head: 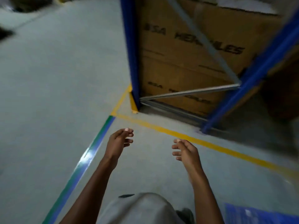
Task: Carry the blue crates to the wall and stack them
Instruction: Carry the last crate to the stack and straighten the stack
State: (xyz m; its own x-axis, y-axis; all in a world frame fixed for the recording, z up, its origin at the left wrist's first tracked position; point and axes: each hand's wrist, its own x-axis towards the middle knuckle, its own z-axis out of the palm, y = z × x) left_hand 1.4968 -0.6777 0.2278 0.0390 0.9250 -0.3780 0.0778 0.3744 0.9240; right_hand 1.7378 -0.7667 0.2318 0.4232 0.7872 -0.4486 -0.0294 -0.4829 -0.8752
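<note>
matt concrete floor [48, 94], cardboard boxes [186, 62]

A: where's the rack [129, 46]?
B: ahead, right of centre. Cartons [186, 62] sit inside it, behind its cross braces [189, 92].
A: floor tape?
B: one line [202, 143] runs along the floor in front of the rack, another [77, 168] to the left.
A: crate [258, 214]?
B: bottom right corner, right of both hands, well apart from the rack.

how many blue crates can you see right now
1. Only a corner of one blue crate shows, on the floor at the bottom right edge, beside the person's right arm. Neither hand holds anything. Others may lie outside the view.
</note>
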